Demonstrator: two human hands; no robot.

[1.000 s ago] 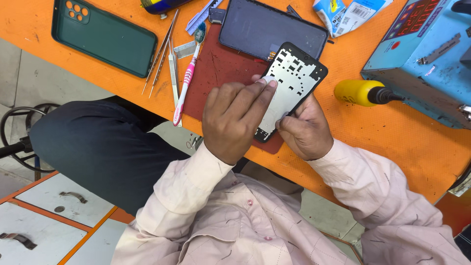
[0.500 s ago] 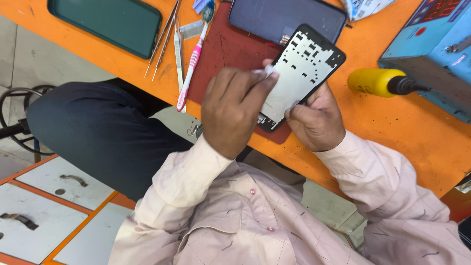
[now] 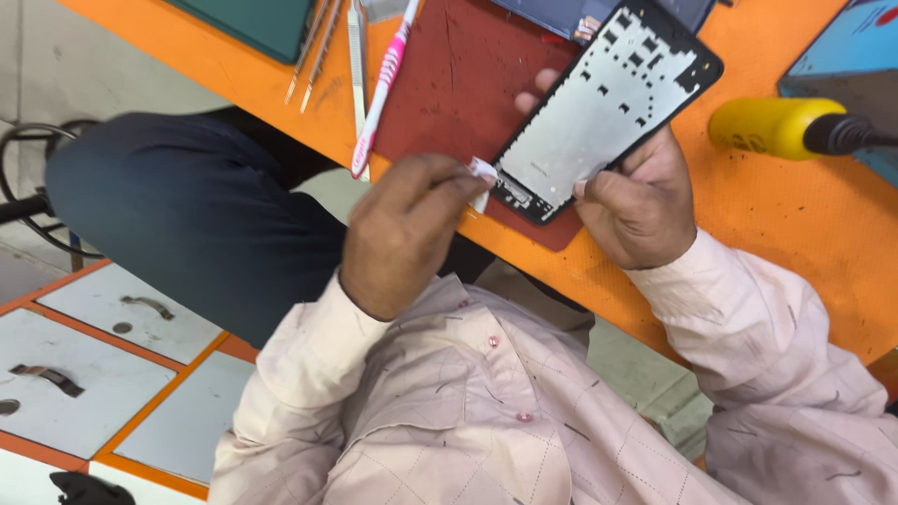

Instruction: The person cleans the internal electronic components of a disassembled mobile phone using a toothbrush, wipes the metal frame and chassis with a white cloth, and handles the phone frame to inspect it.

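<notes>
My right hand [image 3: 636, 201] grips the lower edge of a phone frame [image 3: 603, 108], a black-rimmed plate with a silver inner face full of small cutouts, held tilted over a dark red mat [image 3: 449, 84]. My left hand [image 3: 407, 229] pinches a small white scrap [image 3: 482, 171] at the frame's lower left corner. Both arms wear pale pink sleeves.
An orange bench [image 3: 795, 234] carries a pink-and-white toothbrush [image 3: 382, 79], metal tweezers [image 3: 313, 51], a yellow-handled tool [image 3: 767, 126], a green phone back cover [image 3: 253, 19] and a blue box [image 3: 842, 56] at the right. White drawers [image 3: 94, 346] with handles sit lower left beside a dark trouser leg.
My left hand has slid down off the frame's face to its lower corner, now pinching a white scrap. The view has moved closer and lower over the bench.
</notes>
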